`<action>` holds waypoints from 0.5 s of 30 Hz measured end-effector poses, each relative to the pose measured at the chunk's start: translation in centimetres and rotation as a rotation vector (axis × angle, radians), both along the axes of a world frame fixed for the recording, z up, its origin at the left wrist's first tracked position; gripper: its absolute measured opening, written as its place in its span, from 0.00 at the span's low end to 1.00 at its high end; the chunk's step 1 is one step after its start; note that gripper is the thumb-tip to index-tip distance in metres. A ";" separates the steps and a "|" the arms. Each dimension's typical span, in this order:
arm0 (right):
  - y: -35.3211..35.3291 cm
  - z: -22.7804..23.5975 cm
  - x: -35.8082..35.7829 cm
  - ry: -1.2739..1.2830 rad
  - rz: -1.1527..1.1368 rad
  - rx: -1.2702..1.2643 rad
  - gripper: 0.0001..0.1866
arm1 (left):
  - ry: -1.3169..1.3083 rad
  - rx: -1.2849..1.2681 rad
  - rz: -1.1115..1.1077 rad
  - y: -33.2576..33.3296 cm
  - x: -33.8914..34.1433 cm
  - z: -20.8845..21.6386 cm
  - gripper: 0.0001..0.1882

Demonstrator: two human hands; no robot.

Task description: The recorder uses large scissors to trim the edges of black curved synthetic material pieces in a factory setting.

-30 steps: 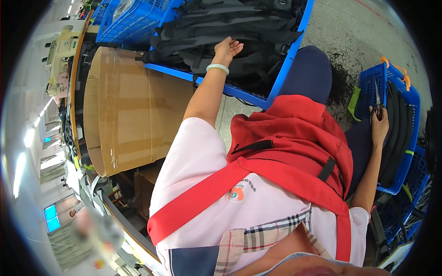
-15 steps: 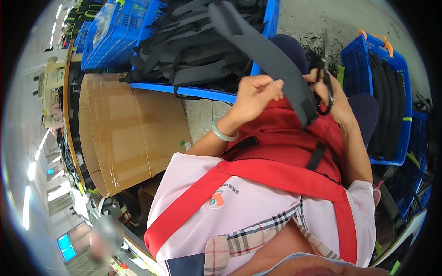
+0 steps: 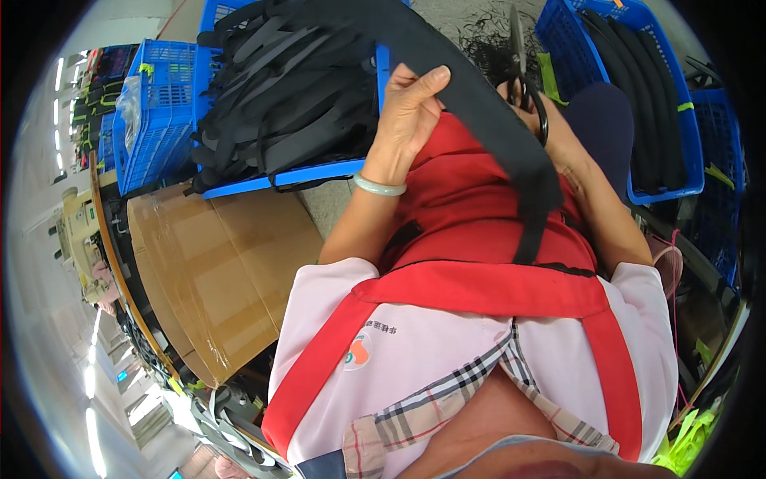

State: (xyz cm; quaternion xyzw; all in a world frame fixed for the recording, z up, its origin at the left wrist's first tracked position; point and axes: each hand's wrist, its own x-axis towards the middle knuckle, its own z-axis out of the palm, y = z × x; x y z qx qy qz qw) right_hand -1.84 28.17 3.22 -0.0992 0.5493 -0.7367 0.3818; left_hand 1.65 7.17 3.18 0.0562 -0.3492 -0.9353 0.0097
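Note:
A long black padded strap (image 3: 487,116) runs slantwise from the top edge of the view down over my red apron. Its narrow webbing end (image 3: 531,239) lies near the apron's waistband. My left hand (image 3: 407,116) pinches the strap's left edge, thumb on the near side, its other fingers partly hidden. To the right of the strap, my right hand (image 3: 554,132) is closed around black-handled scissors (image 3: 519,60) whose blades point away from me. The strap hides part of that hand's fingers.
A blue crate (image 3: 319,173) heaped with black straps stands ahead left, beside a cardboard sheet (image 3: 223,271). Another blue crate (image 3: 692,152) of black padded pieces is at the right. Black thread scraps (image 3: 483,44) litter the floor beyond my knees.
The view has shifted, so the crates sit differently. The strap has straightened and its narrow end now hangs lower over the apron. The scissors stay in my right hand.

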 end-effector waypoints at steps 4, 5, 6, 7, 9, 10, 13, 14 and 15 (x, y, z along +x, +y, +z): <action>1.1 1.1 -0.5 0.170 -0.112 0.114 0.12 | 0.009 -0.105 0.027 -0.5 0.1 0.2 0.10; 1.3 1.4 -0.4 0.174 -0.074 0.099 0.12 | 0.011 -0.127 0.046 -0.7 0.2 0.0 0.10; 1.3 1.4 -0.2 0.167 -0.080 0.098 0.12 | 0.013 -0.150 0.066 -0.9 0.3 -0.1 0.11; 1.3 1.4 0.0 0.188 -0.044 0.106 0.12 | 0.008 -0.152 0.061 -1.0 0.4 -0.3 0.11; 0.9 1.5 0.5 0.184 -0.043 0.113 0.13 | -0.003 -0.124 0.080 -0.9 0.4 -0.4 0.11; 0.9 1.3 0.3 0.181 -0.044 0.111 0.13 | -0.005 -0.126 0.079 -0.9 0.5 -0.4 0.11; 1.1 0.9 -0.3 0.139 0.044 0.125 0.14 | 0.001 -0.119 0.044 -0.5 0.4 -0.5 0.10; 1.1 0.7 -0.4 0.136 0.043 0.122 0.14 | 0.009 -0.104 0.029 -0.5 0.4 -0.7 0.10; 1.1 0.6 -0.5 0.127 0.053 0.125 0.14 | 0.017 -0.089 0.013 -0.5 0.4 -0.9 0.10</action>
